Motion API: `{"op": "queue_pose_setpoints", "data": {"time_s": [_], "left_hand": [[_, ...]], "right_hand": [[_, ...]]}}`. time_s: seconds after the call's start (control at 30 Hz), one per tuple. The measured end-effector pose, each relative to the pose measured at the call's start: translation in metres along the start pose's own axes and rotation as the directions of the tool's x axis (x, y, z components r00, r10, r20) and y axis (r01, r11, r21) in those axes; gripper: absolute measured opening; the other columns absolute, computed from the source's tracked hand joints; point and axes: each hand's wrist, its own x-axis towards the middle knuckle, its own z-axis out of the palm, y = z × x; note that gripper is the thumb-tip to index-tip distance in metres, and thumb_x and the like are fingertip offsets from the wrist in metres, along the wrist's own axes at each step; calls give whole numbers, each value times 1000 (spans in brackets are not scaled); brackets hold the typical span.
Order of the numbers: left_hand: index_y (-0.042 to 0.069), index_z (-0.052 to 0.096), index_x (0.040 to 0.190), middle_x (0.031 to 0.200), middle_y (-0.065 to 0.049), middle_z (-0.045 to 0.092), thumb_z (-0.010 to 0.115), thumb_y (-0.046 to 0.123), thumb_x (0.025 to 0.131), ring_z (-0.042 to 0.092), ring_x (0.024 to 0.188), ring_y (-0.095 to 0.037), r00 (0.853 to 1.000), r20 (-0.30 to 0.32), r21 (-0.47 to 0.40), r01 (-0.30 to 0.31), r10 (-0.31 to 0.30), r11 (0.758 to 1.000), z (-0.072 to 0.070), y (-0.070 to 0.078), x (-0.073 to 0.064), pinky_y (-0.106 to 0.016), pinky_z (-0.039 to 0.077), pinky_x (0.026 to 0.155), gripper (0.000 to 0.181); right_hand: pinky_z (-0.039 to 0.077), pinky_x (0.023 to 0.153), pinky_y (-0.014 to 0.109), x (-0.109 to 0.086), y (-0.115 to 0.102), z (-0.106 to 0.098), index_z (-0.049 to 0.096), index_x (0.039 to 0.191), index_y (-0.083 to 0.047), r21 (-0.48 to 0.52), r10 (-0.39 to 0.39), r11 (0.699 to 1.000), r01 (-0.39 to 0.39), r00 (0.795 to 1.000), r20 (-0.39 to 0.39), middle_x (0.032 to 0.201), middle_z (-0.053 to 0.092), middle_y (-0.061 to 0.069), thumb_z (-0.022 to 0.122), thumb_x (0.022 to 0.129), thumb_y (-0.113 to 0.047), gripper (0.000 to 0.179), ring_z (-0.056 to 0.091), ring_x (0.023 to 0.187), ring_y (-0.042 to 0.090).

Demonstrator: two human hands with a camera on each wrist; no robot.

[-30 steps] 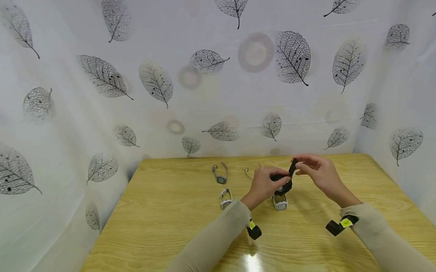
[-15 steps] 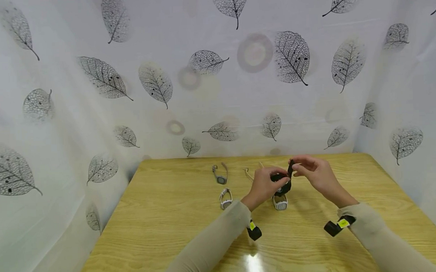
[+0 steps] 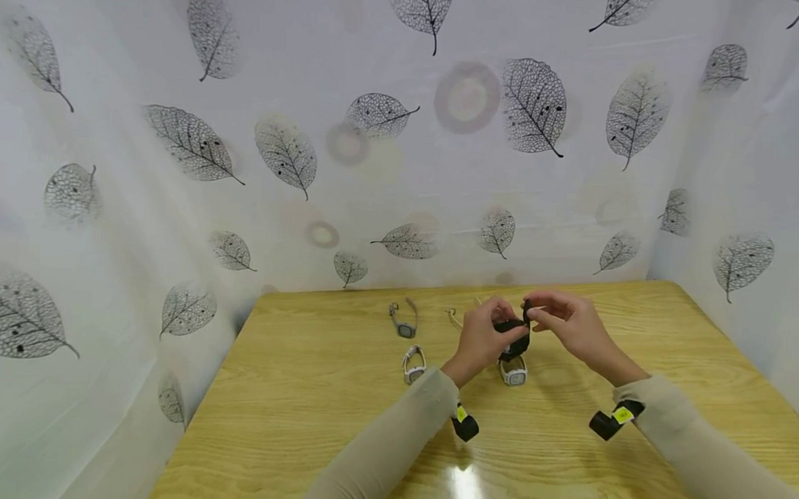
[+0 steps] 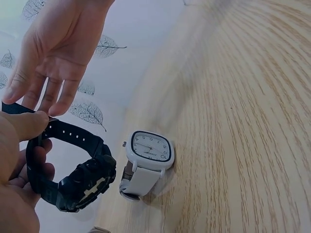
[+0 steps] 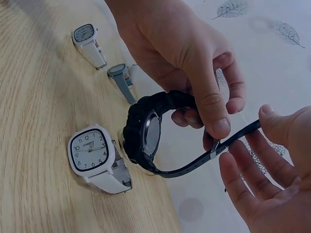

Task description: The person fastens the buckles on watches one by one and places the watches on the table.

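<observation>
A black wristwatch with its strap bent into a loop is held above the table between both hands. My left hand pinches the strap near its buckle, thumb on top; in the right wrist view a metal buckle sits just by that thumb. My right hand pinches the strap's free end between thumb and fingers, the other fingers nearly straight. Just below the black watch, a white square-faced watch stands on the table, its strap upright behind it.
Left of the hands are another white watch and a grey watch behind it. A cream strap shows partly behind my left hand. The wooden table meets a leaf-patterned curtain at its back edge.
My right hand has moved a little left, toward my left hand, carrying the strap's free end. The left hand stays nearly in place, and the watches on the table have not moved.
</observation>
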Motion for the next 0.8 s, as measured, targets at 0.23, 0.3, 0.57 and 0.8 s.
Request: {"op": "queue_pose_setpoints", "data": {"time_s": [0.23,0.3,0.57,0.8], "left_hand": [[12,63,92,93,-2,77,87,14,85,70,89,2,1000,-1,44,2,-2,999,1,0,-1,-10,51,75,25],[12,63,92,92,-2,77,87,15,85,70,88,2,1000,-1,54,4,-4,999,0,0,-1,-10,51,75,25],[13,62,95,95,-2,77,86,16,86,71,90,0,1000,7,55,27,-27,998,0,-4,-2,-10,51,75,26],[14,63,98,99,-3,77,86,18,86,72,95,-3,999,6,23,42,-42,999,-2,-4,-1,-12,53,73,26]], "right_hand": [[63,79,37,0,2,4,67,129,-3,-45,-20,999,20,1000,18,126,67,22,67,102,-18,31,71,99,9],[63,79,38,0,3,5,67,129,-4,-68,-27,997,28,999,18,125,67,20,67,102,-18,31,70,99,6],[63,78,36,0,1,7,67,129,-4,-87,-18,996,19,1000,10,124,68,19,68,102,-18,31,71,98,6],[62,77,30,0,2,6,67,129,-3,-57,-19,998,17,999,-27,123,69,22,67,102,-19,32,72,97,11]]}}
